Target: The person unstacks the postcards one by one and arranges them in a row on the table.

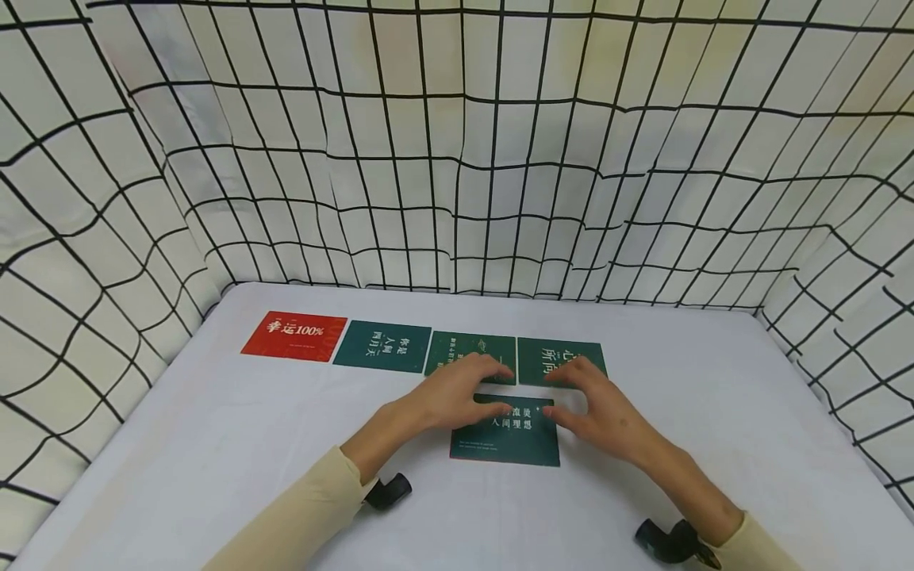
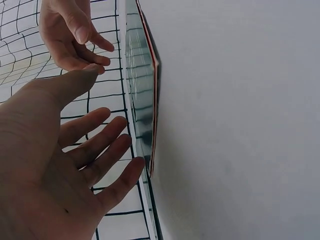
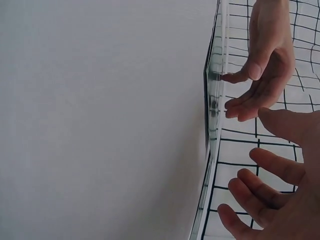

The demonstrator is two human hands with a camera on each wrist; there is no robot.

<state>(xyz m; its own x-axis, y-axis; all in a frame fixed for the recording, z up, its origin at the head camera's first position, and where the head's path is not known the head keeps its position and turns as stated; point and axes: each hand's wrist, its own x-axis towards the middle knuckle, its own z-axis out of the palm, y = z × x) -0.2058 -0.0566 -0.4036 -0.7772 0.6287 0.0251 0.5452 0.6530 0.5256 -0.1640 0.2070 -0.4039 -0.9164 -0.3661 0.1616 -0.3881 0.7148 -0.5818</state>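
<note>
Glossy dark-green rectangular card with white lettering (image 1: 503, 446): flat on white counter (image 1: 400, 531), lower centre of head frame. Left hand (image 1: 451, 394), right hand (image 1: 608, 412): fingers apart, holding nothing. Judged light, fairly stiff, slippery; pinch opposite side edges.

The head view is bright and evenly lit; faint, soft shadows lie on the bench (image 1: 214, 476) near the hands (image 1: 607, 412); the black grid (image 1: 463, 97) stretches and fans outward towards the sides; both wrist views are dimmer and greyer, fine detail soft; the glossy card (image 2: 139, 75) mirrors grid lines.
</note>
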